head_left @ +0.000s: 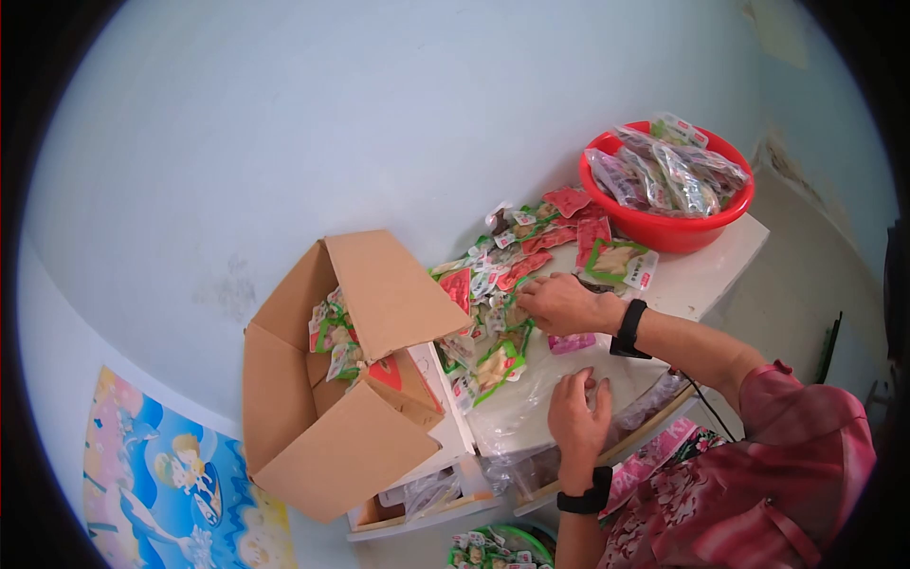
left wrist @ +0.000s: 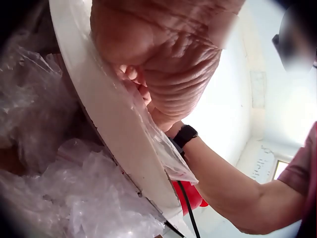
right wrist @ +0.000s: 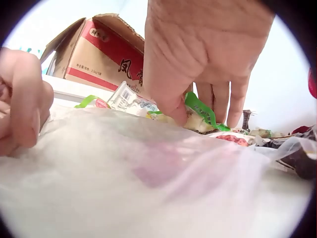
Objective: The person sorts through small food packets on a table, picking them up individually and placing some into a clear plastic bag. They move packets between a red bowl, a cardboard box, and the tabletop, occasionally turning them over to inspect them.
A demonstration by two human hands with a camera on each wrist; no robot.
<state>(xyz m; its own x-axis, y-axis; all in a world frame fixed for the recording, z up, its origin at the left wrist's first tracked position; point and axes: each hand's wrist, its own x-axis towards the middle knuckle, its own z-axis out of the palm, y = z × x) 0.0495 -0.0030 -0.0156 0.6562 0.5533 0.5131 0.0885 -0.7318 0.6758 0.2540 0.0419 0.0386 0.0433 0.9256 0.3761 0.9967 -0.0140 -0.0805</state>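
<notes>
My right hand (head_left: 569, 305) reaches down into the heap of small food packets (head_left: 507, 251). The right wrist view shows its thumb and fingers (right wrist: 237, 106) around a green-edged packet (right wrist: 200, 111). My left hand (head_left: 579, 417) hangs over the near part of the white table (head_left: 531, 398), fingers loosely curled, nothing visible in it. Clear plastic film (left wrist: 166, 156) lies beside it at the table edge. A pink packet (head_left: 572, 342) lies between the hands, and a green-and-white packet (head_left: 621, 264) lies beyond the right hand.
An open cardboard box (head_left: 346, 450) with packets inside stands left of the heap. A red basin (head_left: 678, 232) of bagged packets is at the far right. Plastic bags (left wrist: 99, 193) fill the space below the table edge. A green-rimmed container (head_left: 536, 539) of packets stands lower down.
</notes>
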